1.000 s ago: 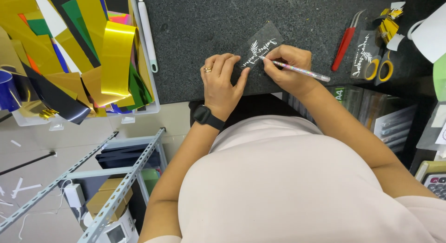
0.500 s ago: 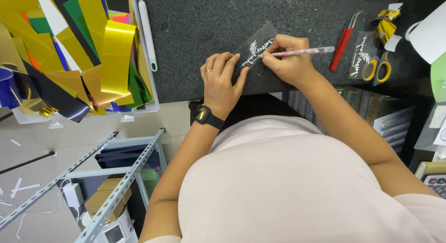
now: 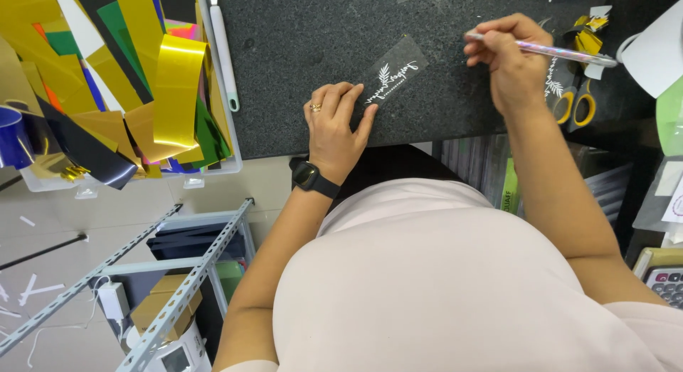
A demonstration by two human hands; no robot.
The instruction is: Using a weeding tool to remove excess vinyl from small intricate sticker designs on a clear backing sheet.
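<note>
My left hand [image 3: 333, 126] lies flat on the dark speckled worktop [image 3: 299, 52], fingertips pressing the near corner of a clear film strip [image 3: 393, 79] that carries a white leaf-and-script cutout. It wears a ring, and a black watch [image 3: 307, 176] sits on the wrist. My right hand [image 3: 506, 59] is lifted to the right of the strip, fingers closed on a thin pen-like tool [image 3: 551, 53] that points right, its end over the scissors.
A white bin [image 3: 224, 66] at the left holds several gold, green, blue and black foil sheets [image 3: 167, 94]. Yellow-handled scissors [image 3: 575, 105], gold scraps and a white roll [image 3: 651, 55] lie at the right. A calculator [image 3: 665, 279] sits at lower right; metal shelving [image 3: 171, 301] below left.
My right hand has lifted the tool off the film strip and moved right and away from it. The left hand stays on the strip's corner.
</note>
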